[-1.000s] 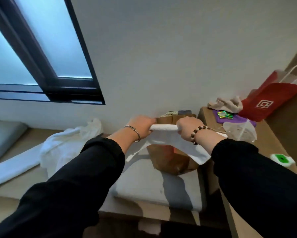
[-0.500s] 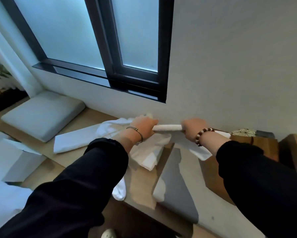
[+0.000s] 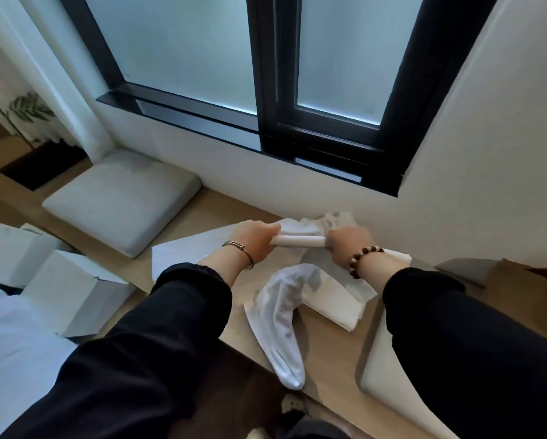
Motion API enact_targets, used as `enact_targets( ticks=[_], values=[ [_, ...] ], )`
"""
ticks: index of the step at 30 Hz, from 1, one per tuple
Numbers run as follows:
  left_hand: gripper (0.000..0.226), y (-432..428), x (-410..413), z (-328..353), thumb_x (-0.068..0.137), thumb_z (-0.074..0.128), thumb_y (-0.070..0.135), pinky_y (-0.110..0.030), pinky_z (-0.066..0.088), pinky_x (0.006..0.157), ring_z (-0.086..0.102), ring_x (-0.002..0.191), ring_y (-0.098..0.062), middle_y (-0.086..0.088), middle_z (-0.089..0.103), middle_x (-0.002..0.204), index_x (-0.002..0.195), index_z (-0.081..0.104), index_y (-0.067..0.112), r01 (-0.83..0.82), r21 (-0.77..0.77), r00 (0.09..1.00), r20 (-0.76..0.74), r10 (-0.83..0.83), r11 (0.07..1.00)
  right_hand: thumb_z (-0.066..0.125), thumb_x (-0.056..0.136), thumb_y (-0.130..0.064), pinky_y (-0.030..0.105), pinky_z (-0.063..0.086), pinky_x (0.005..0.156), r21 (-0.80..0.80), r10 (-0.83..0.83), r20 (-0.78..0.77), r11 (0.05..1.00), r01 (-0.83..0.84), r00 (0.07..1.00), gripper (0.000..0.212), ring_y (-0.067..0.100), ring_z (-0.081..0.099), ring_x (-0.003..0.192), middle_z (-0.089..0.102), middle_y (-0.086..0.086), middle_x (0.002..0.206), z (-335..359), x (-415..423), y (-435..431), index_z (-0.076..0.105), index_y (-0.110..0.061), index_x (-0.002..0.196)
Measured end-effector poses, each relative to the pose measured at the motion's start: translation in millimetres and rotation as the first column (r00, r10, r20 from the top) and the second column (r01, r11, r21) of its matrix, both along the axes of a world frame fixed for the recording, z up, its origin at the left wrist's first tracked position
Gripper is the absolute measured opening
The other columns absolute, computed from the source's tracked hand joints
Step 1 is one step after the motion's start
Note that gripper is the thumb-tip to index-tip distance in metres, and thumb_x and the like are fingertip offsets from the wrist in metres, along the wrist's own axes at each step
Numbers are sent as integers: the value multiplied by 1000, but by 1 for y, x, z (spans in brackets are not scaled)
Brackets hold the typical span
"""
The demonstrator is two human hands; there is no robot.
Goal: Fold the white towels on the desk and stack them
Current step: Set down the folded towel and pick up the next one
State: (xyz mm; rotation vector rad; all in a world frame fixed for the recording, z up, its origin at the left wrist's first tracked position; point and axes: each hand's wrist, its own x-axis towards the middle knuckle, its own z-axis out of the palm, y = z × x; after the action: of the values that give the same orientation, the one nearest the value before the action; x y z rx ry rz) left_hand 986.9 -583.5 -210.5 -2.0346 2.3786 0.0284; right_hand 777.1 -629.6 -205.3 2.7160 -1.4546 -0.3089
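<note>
A folded white towel (image 3: pixel 300 241) is stretched between my two hands above the wooden desk (image 3: pixel 326 350). My left hand (image 3: pixel 257 240) grips its left end and my right hand (image 3: pixel 348 245) grips its right end, and the rest hangs down to a flat panel (image 3: pixel 335 304) near the desk. A loose, crumpled white towel (image 3: pixel 281 315) curls over the desk's front edge below my hands. Another flat folded white towel (image 3: pixel 183 251) lies under my left forearm. More white cloth (image 3: pixel 332 220) is bunched against the wall behind my hands.
A grey cushion (image 3: pixel 123 201) lies at the left on the desk, another pale cushion (image 3: pixel 379 369) at the lower right. White boxes (image 3: pixel 72 289) stand off the desk's left front. The wall and a black-framed window (image 3: pixel 272 90) are close behind.
My view has swung left, away from the paper bags, and both hands have carried the held towel left over the pile of towels by the window.
</note>
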Motion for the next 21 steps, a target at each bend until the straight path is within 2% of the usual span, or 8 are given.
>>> enact_targets(
  ticks=[2, 5, 9, 12, 14, 17, 21],
  values=[
    [17, -7, 23, -10, 93, 47, 28, -31, 30, 60, 62, 85, -35, -10, 67, 93, 99, 54, 14, -27, 0, 1000, 5, 27, 1000, 48, 90, -16, 29, 38, 70, -24, 42, 5, 999, -42, 999, 22, 26, 62, 92, 65, 4, 102, -4, 25, -12, 62, -18, 106],
    [16, -14, 60, -26, 92, 47, 26, -31, 28, 60, 60, 85, -35, -9, 66, 93, 100, 54, 14, -58, 0, 998, -14, 58, 998, 50, 87, -17, 29, 34, 62, -56, 90, -6, 994, -90, 996, 17, 23, 59, 80, 64, 2, 95, -12, 60, -27, 60, -22, 100],
    [13, -24, 114, -39, 91, 49, 22, -31, 26, 59, 59, 81, -36, -10, 65, 89, 98, 55, 13, -102, 6, 993, -65, 102, 995, 48, 85, -9, 30, 35, 61, 28, 116, 21, 993, -116, 993, 19, 28, 62, 87, 63, 6, 98, -32, 116, -48, 60, -13, 100],
    [12, -31, 164, -51, 91, 48, 21, -31, 26, 59, 60, 82, -36, -8, 66, 90, 99, 55, 15, -144, 56, 988, -45, 146, 988, 48, 88, -17, 30, 41, 62, 85, 141, 50, 986, -145, 989, 16, 27, 62, 84, 65, 7, 94, -48, 167, -59, 60, -13, 99],
    [11, -39, 204, -64, 89, 48, 19, -32, 29, 59, 59, 80, -35, -9, 66, 88, 98, 53, 16, -167, 75, 983, -62, 171, 983, 50, 89, -19, 30, 38, 60, 114, 155, 80, 980, -163, 985, 15, 28, 63, 82, 66, 8, 91, -62, 205, -66, 59, -13, 99],
    [10, -58, 262, -86, 86, 48, 16, -32, 31, 60, 58, 78, -34, -9, 65, 86, 96, 52, 17, -188, 105, 975, -100, 198, 977, 47, 85, -6, 30, 35, 59, 90, 148, 17, 985, -149, 989, 18, 29, 64, 83, 67, 7, 92, -80, 264, -82, 57, -12, 100],
    [12, -88, 341, -123, 84, 48, 11, -32, 33, 60, 56, 77, -32, -7, 63, 85, 93, 50, 19, -202, 174, 962, -147, 228, 964, 51, 85, -6, 29, 33, 57, 101, 100, -31, 990, -97, 994, 15, 27, 65, 83, 67, 4, 92, -114, 344, -110, 57, -13, 96]
  ],
)
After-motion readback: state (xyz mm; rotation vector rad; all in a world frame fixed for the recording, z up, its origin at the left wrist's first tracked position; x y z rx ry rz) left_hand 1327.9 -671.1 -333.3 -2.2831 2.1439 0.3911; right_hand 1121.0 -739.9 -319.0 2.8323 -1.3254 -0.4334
